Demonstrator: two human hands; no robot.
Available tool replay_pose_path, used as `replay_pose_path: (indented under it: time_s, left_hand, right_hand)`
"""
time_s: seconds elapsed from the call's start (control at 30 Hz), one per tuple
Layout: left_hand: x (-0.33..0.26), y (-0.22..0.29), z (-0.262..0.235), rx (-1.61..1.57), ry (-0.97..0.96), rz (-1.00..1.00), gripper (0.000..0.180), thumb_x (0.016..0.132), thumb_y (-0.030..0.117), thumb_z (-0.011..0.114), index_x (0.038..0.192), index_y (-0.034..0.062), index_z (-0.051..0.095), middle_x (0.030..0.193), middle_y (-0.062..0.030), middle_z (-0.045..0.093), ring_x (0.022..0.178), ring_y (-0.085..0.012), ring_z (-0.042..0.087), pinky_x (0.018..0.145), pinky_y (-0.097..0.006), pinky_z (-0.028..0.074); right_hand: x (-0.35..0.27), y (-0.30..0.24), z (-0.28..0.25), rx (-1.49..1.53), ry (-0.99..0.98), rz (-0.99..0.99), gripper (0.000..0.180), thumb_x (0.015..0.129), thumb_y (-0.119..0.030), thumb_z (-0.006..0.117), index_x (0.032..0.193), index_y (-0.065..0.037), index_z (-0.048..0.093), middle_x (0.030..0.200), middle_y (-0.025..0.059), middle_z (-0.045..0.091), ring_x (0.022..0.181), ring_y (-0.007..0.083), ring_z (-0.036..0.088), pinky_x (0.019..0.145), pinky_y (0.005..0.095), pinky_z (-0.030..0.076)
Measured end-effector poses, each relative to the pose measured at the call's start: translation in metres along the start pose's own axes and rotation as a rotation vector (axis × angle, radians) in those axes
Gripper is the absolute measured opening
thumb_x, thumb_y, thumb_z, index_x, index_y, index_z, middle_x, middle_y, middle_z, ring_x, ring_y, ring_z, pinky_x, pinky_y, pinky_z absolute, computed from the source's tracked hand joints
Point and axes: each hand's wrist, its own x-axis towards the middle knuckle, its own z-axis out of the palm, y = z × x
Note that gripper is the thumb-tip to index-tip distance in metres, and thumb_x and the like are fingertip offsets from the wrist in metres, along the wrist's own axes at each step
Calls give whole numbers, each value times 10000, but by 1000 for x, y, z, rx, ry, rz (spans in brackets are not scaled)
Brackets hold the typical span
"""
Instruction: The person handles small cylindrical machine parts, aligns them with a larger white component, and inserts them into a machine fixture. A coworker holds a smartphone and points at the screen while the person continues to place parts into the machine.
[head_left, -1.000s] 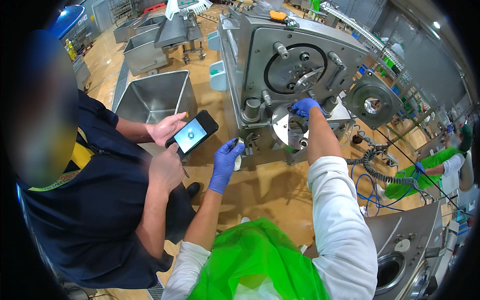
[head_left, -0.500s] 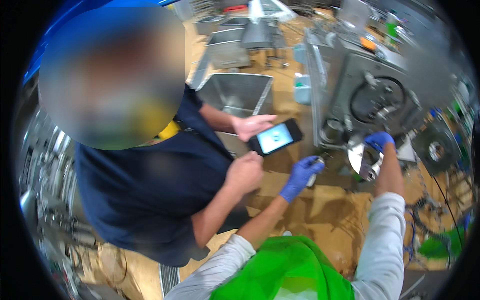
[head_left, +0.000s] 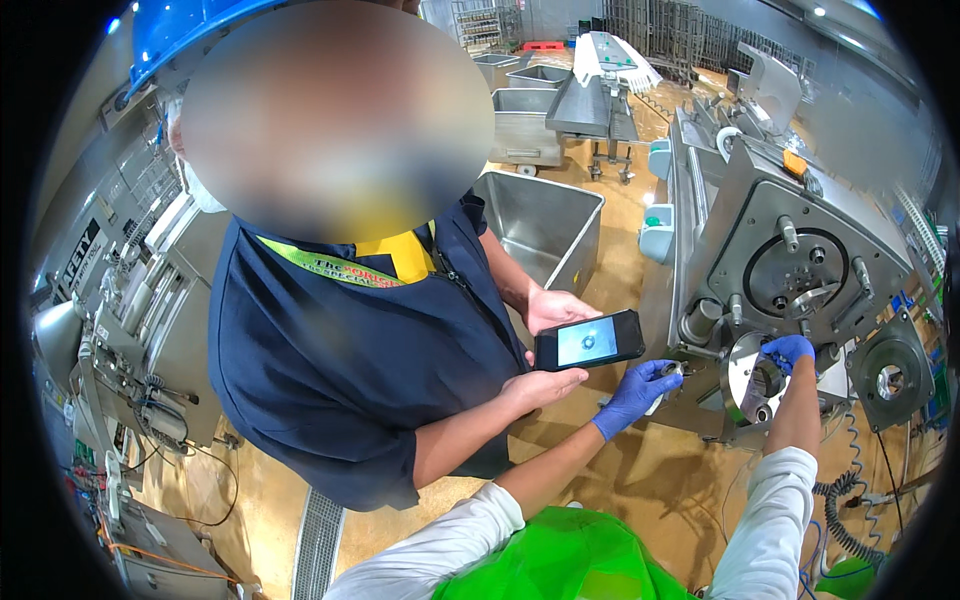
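My left hand (head_left: 637,393), in a blue glove, has its fingers closed around a small round metal part (head_left: 673,371). My right hand (head_left: 788,350), gloved the same way, grips the upper right rim of a shiny metal ring (head_left: 742,378). The ring sits at the lower front of a steel machine (head_left: 745,215), under its round opening with metal studs. Beside my left hand a co-worker (head_left: 330,370) in a dark shirt holds a black phone (head_left: 588,341) with a lit screen in both hands.
A square metal plate with a central hole (head_left: 892,372) stands out to the machine's right. Coiled cables (head_left: 845,510) hang below it. Behind the co-worker's arms is a steel bin (head_left: 545,225). A drain grate (head_left: 320,540) runs across the floor, and more machinery (head_left: 150,320) lines the left.
The view has shifted, so the scene sits farther right and lower. The co-worker's nearer hand has opened from a fist and now supports the phone. My hands keep their holds.
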Motion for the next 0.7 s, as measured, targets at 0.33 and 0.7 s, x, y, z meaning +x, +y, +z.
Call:
replay_pose_path:
  time_s: [0.33,0.7]
  left_hand:
    - [3,-11,-5,-96,5,75,365,845,212,726,1135,13,630,994,-2,659,880,-55,570,804,-216,462]
    - [-15,4,-6,-133,48,123,350,852,123,701,1157,-15,601,989,-52,663,847,-98,620,751,-241,511]
  right_hand:
    - [2,4,-1,-72,22,-70,223,751,-239,752,618,-99,640,546,16,549,433,136,433,426,317,378]
    - [-16,10,4,-188,83,-410,184,754,-274,684,777,-92,698,690,33,619,576,157,508,548,337,428]
